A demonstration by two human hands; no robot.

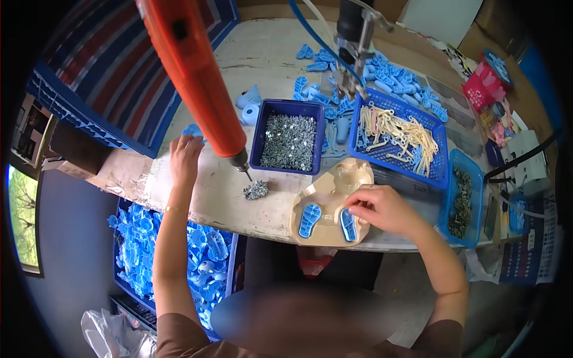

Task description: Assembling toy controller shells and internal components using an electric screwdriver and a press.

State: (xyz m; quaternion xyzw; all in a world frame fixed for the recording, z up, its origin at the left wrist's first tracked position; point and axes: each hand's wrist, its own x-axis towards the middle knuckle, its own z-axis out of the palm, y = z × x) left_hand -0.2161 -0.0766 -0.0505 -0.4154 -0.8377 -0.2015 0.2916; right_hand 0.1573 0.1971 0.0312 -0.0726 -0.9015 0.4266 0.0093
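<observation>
Hanging closest to the lens: orange powered screwdriver, slanting down, bit tip poised just above a small clump of screws, presumably for quick reach.

Sitting at the near edge of the worn white table: tan moulded jig, taken here as the landmark. Nesting in its two near pockets, sole side up: left blue shoe-shaped part and right blue shoe-shaped part, apparently cradled so as not to slide. Resting on the jig's right side: right hand, fingers curled close together, tips pressing or pinching at the top of the right blue part; whether anything small is being held between them, impossible to tell.

Reaching well left of the jig: left hand, fingers gently spread and curved, touching a loose blue plastic piece at the table's far-left edge.

Standing just behind and left of the jig: dark blue tray of screws, within easy reach of both hands. Behind and right of the jig: blue basket of cream plastic pieces. Right of the jig: clear blue tub holding darker small hardware. Farther behind the jig: scattered blue parts around an upright machine head. Below and left of the jig, under the table edge: crate heaped with blue toy pieces.
</observation>
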